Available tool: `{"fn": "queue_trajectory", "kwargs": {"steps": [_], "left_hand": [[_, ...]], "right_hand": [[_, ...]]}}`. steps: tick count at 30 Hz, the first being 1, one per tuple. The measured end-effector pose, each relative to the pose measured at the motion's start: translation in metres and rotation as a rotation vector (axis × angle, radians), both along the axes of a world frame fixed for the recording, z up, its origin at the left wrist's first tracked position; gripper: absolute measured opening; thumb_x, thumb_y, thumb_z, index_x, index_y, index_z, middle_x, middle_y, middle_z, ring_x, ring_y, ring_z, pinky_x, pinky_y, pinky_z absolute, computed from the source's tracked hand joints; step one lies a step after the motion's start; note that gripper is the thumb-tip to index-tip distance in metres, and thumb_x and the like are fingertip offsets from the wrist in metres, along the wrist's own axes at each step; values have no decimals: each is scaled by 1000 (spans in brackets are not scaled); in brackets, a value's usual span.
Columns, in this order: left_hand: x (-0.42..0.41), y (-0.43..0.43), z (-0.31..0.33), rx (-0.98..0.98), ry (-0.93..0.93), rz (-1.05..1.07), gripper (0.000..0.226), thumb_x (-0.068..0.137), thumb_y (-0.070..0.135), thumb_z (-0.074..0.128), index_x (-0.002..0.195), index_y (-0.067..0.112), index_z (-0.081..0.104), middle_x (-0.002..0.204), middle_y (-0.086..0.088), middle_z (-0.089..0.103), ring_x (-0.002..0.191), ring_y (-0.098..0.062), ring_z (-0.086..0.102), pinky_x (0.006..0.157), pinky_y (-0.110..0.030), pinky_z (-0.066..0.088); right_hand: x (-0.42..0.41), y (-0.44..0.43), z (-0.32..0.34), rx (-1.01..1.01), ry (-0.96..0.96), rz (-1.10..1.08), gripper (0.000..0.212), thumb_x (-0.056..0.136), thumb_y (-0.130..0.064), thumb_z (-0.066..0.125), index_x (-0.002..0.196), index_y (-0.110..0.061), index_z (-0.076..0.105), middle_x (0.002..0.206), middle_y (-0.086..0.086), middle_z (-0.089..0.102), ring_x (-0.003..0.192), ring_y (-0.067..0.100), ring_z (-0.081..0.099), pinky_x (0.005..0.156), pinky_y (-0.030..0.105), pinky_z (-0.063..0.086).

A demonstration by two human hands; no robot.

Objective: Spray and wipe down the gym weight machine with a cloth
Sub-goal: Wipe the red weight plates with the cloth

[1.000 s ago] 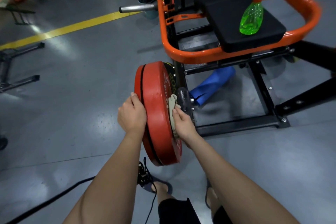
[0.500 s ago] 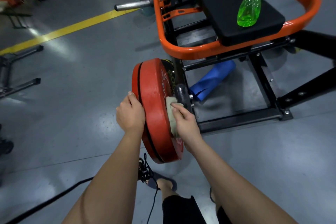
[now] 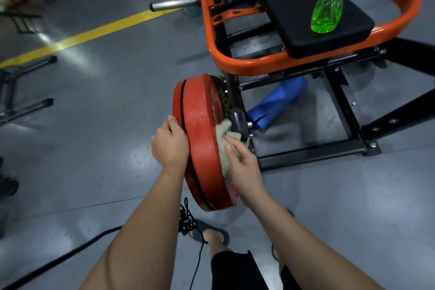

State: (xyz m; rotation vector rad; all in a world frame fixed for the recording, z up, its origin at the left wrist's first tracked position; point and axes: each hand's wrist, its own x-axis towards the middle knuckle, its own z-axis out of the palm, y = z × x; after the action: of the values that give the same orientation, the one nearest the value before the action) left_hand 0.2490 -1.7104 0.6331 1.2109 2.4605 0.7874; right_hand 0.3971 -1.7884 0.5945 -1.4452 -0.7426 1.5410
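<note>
Step in hand: wiping. Your right hand (image 3: 244,167) bunches the cloth (image 3: 222,140) against the red weight plate (image 3: 202,129), near its hub; your left hand (image 3: 170,146) grips its rim. The spray bottle (image 3: 327,12) stands well beyond the plate. Next, probably: sweep the cloth over the plate's remaining face.

Open floor (image 3: 106,125) left of red plate (image 3: 200,148); black frame (image 3: 313,153) tight on right.
</note>
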Motion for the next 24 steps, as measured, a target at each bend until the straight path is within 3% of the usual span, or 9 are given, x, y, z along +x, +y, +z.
{"fn": "queue_trajectory", "kwargs": {"steps": [3, 6, 10, 14, 19, 22, 24], "left_hand": [[0, -1, 0, 5, -10, 4, 56, 107, 37, 36, 56, 15, 41, 54, -3, 47, 54, -21, 43, 56, -35, 30], [0, 0, 1, 2, -16, 4, 56, 108, 36, 35, 57, 13, 43, 57, -5, 51, 55, -20, 45, 58, -35, 30], [1, -1, 1, 33, -10, -43, 57, 109, 35, 35, 56, 15, 41, 55, -3, 49, 53, -19, 44, 56, -35, 29], [-2, 3, -2, 32, -7, -59, 57, 109, 34, 35, 55, 17, 40, 55, -4, 49, 53, -21, 45, 56, -36, 27], [-3, 6, -2, 30, -32, -38, 58, 109, 34, 36, 54, 17, 42, 55, -4, 50, 54, -20, 46, 59, -36, 32], [-3, 3, -4, 31, -53, -36, 58, 109, 35, 36, 53, 19, 42, 54, -3, 50, 56, -23, 48, 60, -39, 39], [-1, 0, -3, 30, -77, -23, 58, 109, 36, 36, 54, 19, 43, 55, -3, 52, 59, -24, 51, 63, -41, 43]], "right_hand": [[-12, 16, 18, 168, -136, -9, 34, 108, -25, 49, 139, -22, 62, 137, -15, 62, 128, -7, 52, 109, 14, 39], [-22, 20, 9, 205, -318, 155, 48, 109, -38, 40, 155, -22, 39, 155, -3, 43, 142, 6, 38, 118, 27, 30], [-27, 0, -8, 248, -509, 208, 59, 106, -51, 29, 160, -28, 27, 145, 3, 38, 134, 17, 37, 112, 30, 30], [-32, -3, -16, 308, -573, 185, 59, 101, -57, 31, 157, -41, 25, 139, 6, 41, 127, 24, 43, 105, 32, 35], [-40, 14, -15, 371, -582, 107, 55, 102, -53, 40, 155, -40, 38, 141, 6, 43, 123, 32, 56, 99, 39, 47], [-40, 33, -5, 360, -601, 95, 53, 103, -48, 42, 154, -37, 41, 147, 10, 45, 131, 29, 51, 101, 33, 44], [-41, 51, 8, 325, -595, 107, 50, 105, -44, 44, 154, -39, 39, 150, 11, 44, 134, 29, 48, 104, 36, 43]]}}
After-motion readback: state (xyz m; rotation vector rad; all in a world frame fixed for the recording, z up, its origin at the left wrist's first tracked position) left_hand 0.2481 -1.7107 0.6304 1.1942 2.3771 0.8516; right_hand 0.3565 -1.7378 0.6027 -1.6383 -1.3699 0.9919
